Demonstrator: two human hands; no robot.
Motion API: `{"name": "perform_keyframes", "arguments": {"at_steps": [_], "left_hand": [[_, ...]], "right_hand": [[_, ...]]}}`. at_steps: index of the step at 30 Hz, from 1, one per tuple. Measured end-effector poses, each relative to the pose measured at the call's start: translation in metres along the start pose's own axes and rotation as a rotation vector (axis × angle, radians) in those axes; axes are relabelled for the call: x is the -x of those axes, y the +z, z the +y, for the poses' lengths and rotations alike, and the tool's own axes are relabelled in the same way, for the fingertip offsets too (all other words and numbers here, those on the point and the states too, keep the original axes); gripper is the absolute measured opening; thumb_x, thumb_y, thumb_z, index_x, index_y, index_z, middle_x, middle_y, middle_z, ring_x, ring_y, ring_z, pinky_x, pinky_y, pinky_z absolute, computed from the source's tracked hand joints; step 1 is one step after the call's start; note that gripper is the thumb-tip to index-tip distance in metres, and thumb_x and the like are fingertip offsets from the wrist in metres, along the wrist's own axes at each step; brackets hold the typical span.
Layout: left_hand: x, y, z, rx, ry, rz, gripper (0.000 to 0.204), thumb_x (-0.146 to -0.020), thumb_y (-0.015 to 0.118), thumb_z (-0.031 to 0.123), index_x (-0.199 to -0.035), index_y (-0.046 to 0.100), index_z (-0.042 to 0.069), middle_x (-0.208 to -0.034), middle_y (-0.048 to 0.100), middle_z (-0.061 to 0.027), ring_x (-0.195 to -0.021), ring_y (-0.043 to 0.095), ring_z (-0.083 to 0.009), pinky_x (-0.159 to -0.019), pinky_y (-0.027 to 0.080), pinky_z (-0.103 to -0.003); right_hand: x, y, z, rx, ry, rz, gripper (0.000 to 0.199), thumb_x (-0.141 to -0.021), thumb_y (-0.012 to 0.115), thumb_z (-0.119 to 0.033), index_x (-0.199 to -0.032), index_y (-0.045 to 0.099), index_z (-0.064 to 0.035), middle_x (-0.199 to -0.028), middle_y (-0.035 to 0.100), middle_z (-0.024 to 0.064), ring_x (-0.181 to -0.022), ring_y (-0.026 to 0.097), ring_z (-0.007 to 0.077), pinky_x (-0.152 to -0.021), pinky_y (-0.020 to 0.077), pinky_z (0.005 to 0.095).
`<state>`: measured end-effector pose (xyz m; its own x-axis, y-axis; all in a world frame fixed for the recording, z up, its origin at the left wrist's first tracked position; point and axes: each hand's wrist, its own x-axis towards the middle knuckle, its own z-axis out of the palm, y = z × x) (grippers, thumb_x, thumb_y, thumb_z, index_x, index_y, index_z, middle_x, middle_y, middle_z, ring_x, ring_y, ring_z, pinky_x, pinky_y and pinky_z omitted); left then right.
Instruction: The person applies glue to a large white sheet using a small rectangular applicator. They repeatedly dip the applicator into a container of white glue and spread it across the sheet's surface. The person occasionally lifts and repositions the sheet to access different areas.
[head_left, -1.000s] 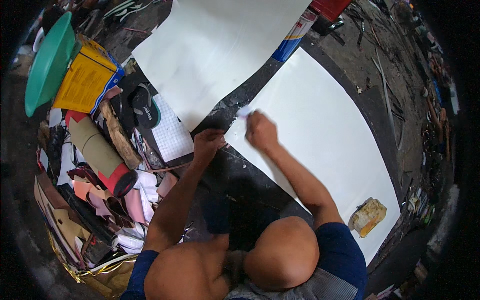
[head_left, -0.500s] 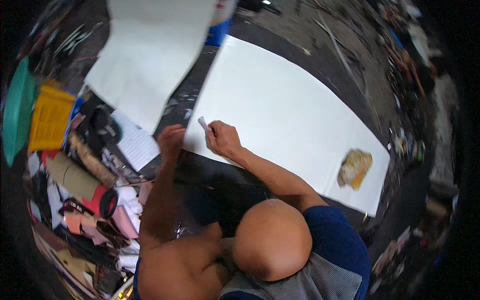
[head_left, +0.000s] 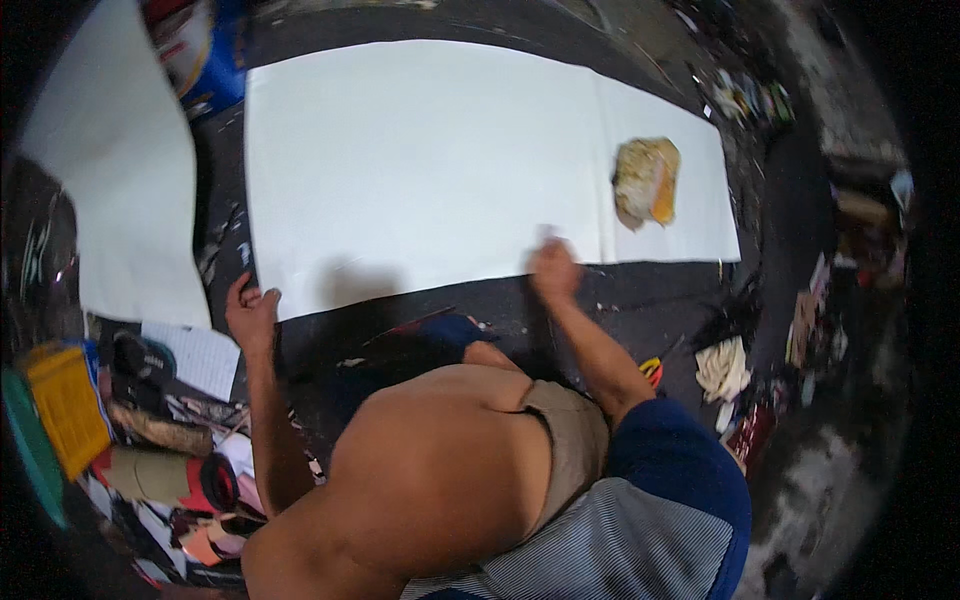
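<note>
A large white sheet (head_left: 420, 150) lies flat in front of me. My left hand (head_left: 252, 312) is at its near left corner, with thumb and fingers apart and nothing seen between them. Farther right, over the near edge of the same sheet, my right hand (head_left: 555, 275) is closed and smeared by motion. A small pale strip (head_left: 548, 234) pokes out beyond its fingers, too blurred to name. Toward the sheet's right end, past a crease, rests a rough tan lump (head_left: 643, 183) with a yellow-orange patch.
A second white sheet (head_left: 130, 200) lies on the left, beside a blue package (head_left: 215, 60). Nearer are a written-on paper (head_left: 195, 358), a yellow container (head_left: 65, 405), a green basin (head_left: 30, 450) and scraps around a tan-and-red roll (head_left: 150, 475). Crumpled cloth (head_left: 722, 370) lies at right.
My right hand has moved right along the sheet's near side, toward the lump. My left hand stays by the near left corner. The whole view has turned and shifted.
</note>
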<state>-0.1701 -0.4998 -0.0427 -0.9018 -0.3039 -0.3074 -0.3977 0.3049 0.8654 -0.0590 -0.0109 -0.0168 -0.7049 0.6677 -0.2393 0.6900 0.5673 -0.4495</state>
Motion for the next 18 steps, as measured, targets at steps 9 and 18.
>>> {"name": "perform_keyframes", "arguments": {"at_steps": [9, 18], "left_hand": [[-0.031, 0.014, 0.006, 0.019, 0.042, 0.057, 0.049, -0.074, 0.066, -0.008, -0.121, 0.052, -0.008, -0.11, 0.065, -0.0208, -0.095, 0.064, -0.0248, -0.082, 0.051, -0.031], [-0.044, 0.012, -0.022, 0.065, 0.061, 0.116, 0.047, -0.073, 0.067, -0.007, -0.118, 0.053, -0.01, -0.108, 0.066, -0.0213, -0.095, 0.065, -0.0258, -0.085, 0.052, -0.034]], "right_hand": [[0.062, 0.145, -0.133, -0.379, -0.823, -0.226, 0.01, -0.079, 0.057, -0.012, -0.085, 0.056, -0.004, -0.082, 0.058, 0.0157, -0.075, 0.06, 0.0346, -0.062, 0.0508, 0.0477], [-0.067, -0.079, 0.128, 0.346, 0.359, 0.453, 0.022, -0.085, 0.054, -0.019, -0.092, 0.062, 0.0, -0.092, 0.066, 0.023, -0.084, 0.066, 0.0409, -0.075, 0.0525, 0.0512]]}}
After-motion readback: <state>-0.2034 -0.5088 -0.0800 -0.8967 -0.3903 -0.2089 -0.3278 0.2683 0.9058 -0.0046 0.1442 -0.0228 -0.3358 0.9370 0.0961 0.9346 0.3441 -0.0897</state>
